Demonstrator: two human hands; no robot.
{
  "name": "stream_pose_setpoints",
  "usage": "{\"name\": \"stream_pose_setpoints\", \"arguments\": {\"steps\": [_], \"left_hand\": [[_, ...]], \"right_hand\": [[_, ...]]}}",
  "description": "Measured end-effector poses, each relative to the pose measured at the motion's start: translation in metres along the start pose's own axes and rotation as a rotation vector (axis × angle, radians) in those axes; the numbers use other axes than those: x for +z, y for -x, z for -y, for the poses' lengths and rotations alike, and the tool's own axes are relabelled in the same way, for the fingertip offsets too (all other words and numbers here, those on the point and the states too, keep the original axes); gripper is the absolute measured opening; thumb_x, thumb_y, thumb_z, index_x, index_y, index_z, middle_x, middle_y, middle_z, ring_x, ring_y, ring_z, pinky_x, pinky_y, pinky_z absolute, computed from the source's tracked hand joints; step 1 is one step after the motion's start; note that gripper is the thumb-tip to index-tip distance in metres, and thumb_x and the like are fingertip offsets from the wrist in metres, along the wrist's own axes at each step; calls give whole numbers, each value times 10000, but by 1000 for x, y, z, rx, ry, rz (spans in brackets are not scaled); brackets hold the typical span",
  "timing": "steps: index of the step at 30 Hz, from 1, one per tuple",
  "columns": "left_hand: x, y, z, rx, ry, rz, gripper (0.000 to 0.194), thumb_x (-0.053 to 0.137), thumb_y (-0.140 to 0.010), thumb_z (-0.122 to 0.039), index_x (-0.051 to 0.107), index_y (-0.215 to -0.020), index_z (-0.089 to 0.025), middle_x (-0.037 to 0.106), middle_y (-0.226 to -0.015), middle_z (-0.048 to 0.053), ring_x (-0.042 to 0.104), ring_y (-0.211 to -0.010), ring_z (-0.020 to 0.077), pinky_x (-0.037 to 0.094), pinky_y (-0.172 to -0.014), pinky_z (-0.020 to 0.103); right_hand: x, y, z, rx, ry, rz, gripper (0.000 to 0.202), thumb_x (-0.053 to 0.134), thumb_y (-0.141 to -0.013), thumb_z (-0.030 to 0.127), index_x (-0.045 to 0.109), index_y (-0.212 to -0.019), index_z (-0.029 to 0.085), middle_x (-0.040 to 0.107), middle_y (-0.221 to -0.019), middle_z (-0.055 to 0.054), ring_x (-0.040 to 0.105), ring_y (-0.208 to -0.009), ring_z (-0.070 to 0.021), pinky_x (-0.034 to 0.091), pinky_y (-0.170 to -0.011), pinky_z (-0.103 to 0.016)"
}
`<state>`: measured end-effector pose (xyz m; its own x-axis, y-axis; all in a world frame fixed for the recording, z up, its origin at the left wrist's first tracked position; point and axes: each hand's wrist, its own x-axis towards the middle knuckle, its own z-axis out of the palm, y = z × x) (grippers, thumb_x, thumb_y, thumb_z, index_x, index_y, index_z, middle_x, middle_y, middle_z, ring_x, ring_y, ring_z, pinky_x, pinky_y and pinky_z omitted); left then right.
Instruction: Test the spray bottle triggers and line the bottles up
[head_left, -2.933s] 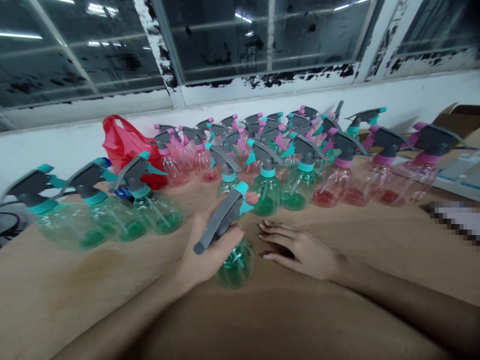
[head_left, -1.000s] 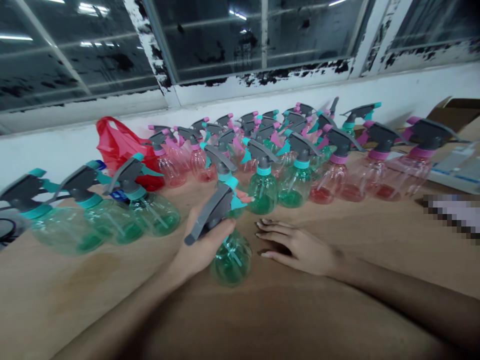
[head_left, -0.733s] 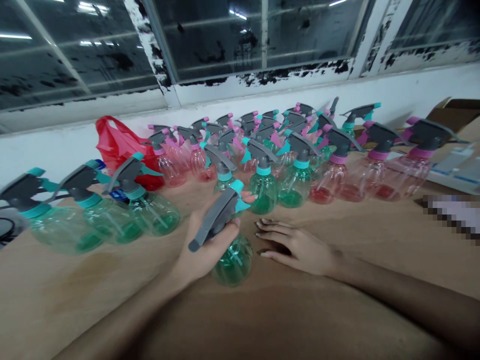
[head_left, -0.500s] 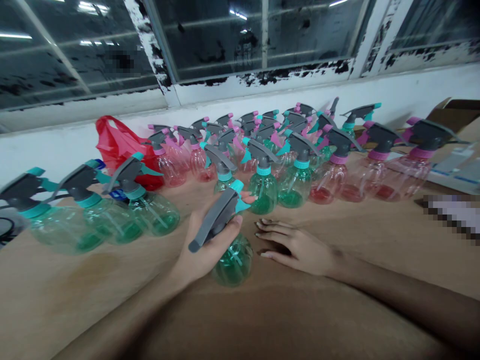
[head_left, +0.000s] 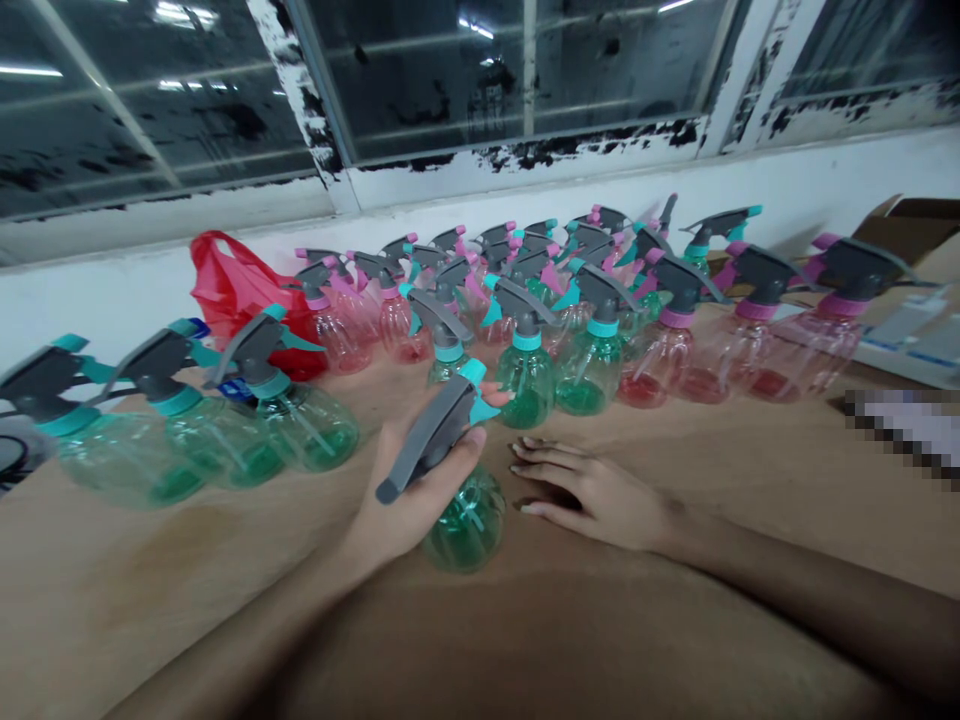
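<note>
A green spray bottle (head_left: 466, 522) with a grey head and teal nozzle stands in front of me on the wooden table (head_left: 600, 630). My left hand (head_left: 420, 490) is wrapped round its neck, just below the spray head, and part of the grip is hidden behind the bottle. To the right of it, my right hand (head_left: 592, 490) rests on the table with fingers stretched out and nothing in them. Its fingertips point toward the held bottle without touching it. Just beyond my hands stands another green spray bottle (head_left: 526, 385).
Three green spray bottles (head_left: 311, 430) stand at the left. Pink spray bottles (head_left: 656, 365) and more green ones crowd the back, beside a red plastic bag (head_left: 247, 300). A cardboard box (head_left: 919, 230) and a blurred-out flat object (head_left: 907, 425) are at the right. Windows (head_left: 510, 80) rise behind.
</note>
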<state>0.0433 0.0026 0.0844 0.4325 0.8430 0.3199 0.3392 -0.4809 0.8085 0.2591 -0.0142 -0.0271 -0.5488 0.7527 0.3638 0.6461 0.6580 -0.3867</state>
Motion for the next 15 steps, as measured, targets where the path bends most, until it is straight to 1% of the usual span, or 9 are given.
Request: {"name": "stream_pose_setpoints", "arguments": {"steps": [3, 7, 9, 10, 13, 15], "left_hand": [[0, -1, 0, 25, 9, -5, 354, 533, -843, -165, 611, -1139, -344, 631, -1185, -40, 603, -1014, 181, 428, -951, 311], [0, -1, 1, 11, -19, -6, 384, 511, -836, -156, 606, -1151, -354, 645, -1158, -41, 612, -991, 198, 434, -964, 343], [-1, 1, 2, -5, -62, -16, 387, 512, -826, -160, 613, -1147, -350, 674, -1087, -28, 623, -957, 213, 461, -925, 353], [-1, 2, 2, -15, -88, -21, 381, 514, -821, -169, 619, -1142, -346, 691, -1026, -21, 634, -910, 216, 484, -881, 350], [-3, 4, 4, -60, -151, -22, 365, 518, -815, -205, 624, -1137, -340, 705, -801, -18, 644, -700, 207, 525, -699, 330], [-3, 5, 5, -61, -139, -18, 358, 515, -804, -199, 635, -1113, -336, 705, -773, -20, 649, -676, 204, 526, -676, 324]], "right_hand": [[0, 0, 0, 3, -10, -3, 463, 483, -910, 448, 546, -1273, 168, 541, -1346, -89, 417, -1308, -205, 375, -1083, -395], [0, 0, 0, 3, -30, -11, 455, 498, -904, 441, 541, -1279, 187, 542, -1344, -89, 424, -1303, -214, 389, -1071, -414], [0, 0, 0, 5, -34, -12, 454, 502, -901, 440, 543, -1277, 190, 551, -1336, -87, 426, -1302, -216, 387, -1072, -415], [0, 0, 0, 9, -32, -11, 452, 501, -901, 442, 547, -1273, 189, 553, -1333, -87, 426, -1303, -216, 386, -1074, -413], [-1, 0, 1, 14, -30, -9, 438, 496, -903, 442, 556, -1262, 198, 551, -1337, -81, 426, -1302, -217, 388, -1071, -418], [-1, 0, 1, 13, -29, -16, 432, 497, -904, 441, 556, -1262, 208, 548, -1340, -78, 433, -1298, -219, 396, -1064, -423]]}}
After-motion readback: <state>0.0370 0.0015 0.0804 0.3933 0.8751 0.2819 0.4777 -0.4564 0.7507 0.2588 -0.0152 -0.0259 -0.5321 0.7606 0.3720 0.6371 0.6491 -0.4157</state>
